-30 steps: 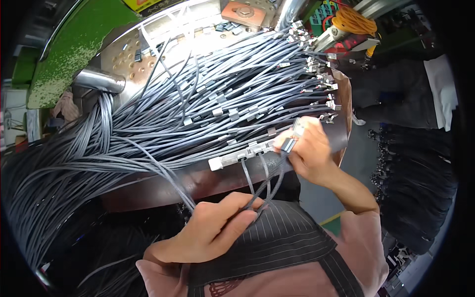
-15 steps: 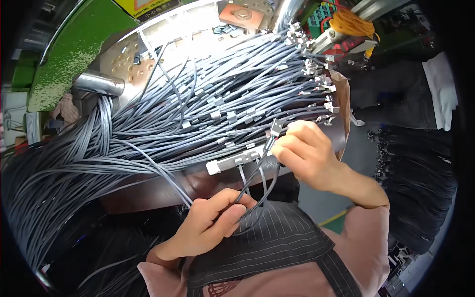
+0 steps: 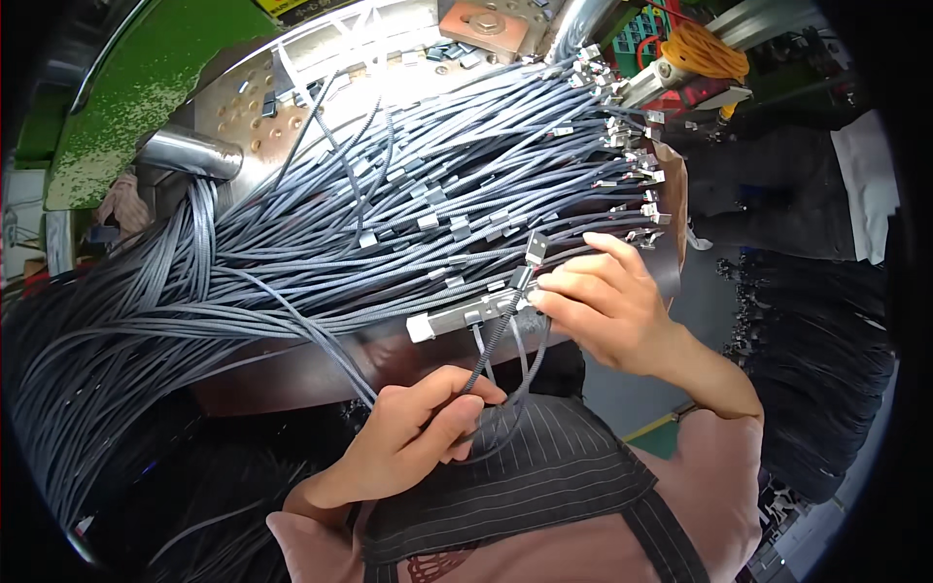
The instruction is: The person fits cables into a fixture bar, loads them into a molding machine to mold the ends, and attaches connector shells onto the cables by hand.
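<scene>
My left hand (image 3: 413, 428) is closed, pinching dark braided USB cable (image 3: 494, 345) low in front of the striped apron. From there the cable runs up to a bare metal USB plug (image 3: 536, 248), with a black sleeve (image 3: 522, 278) just below it. At that sleeve my right hand (image 3: 612, 306) has its thumb and a fingertip together, the index finger raised away. The exact contact is partly hidden by the fingers. Behind the cable lies a metal bar fixture (image 3: 457, 319) with a white end block, on the table's near edge. Grey cable loops hang from its clips.
A thick spread of grey braided cables (image 3: 389, 209) covers the workbench, with metal plugs (image 3: 641, 175) at the right end. Green machine housing (image 3: 146, 107) and a metal post (image 3: 194, 155) stand at the left. Dark cable bundles (image 3: 807, 360) hang at the right, near another person's dark clothing (image 3: 777, 194).
The plug has turned more upright and shifted slightly left. On my right hand the index finger has lifted and the fingers have spread. My left hand has barely moved.
</scene>
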Motion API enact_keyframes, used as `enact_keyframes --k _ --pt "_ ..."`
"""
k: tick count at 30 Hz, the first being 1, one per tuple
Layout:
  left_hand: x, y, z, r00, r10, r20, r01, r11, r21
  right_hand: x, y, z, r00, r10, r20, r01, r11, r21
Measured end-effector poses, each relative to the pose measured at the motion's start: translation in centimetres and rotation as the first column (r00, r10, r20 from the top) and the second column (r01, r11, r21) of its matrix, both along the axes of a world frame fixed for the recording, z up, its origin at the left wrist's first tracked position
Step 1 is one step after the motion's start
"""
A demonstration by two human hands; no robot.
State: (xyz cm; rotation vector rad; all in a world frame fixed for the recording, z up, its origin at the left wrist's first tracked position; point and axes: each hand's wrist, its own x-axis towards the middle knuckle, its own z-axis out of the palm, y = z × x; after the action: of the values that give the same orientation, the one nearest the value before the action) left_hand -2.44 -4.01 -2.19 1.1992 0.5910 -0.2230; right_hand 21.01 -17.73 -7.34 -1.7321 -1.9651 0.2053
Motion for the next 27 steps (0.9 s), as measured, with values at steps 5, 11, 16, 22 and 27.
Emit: enact_keyframes --k 5,11,16,22,27 --pt "0.4 0.6 -0.2 0.999 -0.049 -0.021 0.052 0.981 0.185 0.1 0.0 -2.0 0.989 -0.125 -0.085 0.134 0.985 0.113" --pt "1.0 -0.1 0.8 0.997 -0.083 0.006 0.078 0.956 0.282 0.4 1.3 1.1 0.993 -0.048 -0.108 0.065 0.986 0.152" --pt "0.1 0.2 0.5 0.985 -0.137 0.105 0.031 0.738 0.674 0.9 -0.2 0.4 0.988 -0.129 -0.087 0.143 0.974 0.178" --pt "2.3 -1.0 0.4 0.908 -0.331 0.257 -0.082 0.46 0.884 0.9 -2.1 0.0 0.968 -0.153 -0.197 0.174 0.98 0.097" --pt "3.0 -1.1 -0.2 0.909 -0.317 0.271 -0.097 0.471 0.877 1.6 -1.1 -1.1 0.979 -0.132 -0.152 0.152 0.98 0.127"
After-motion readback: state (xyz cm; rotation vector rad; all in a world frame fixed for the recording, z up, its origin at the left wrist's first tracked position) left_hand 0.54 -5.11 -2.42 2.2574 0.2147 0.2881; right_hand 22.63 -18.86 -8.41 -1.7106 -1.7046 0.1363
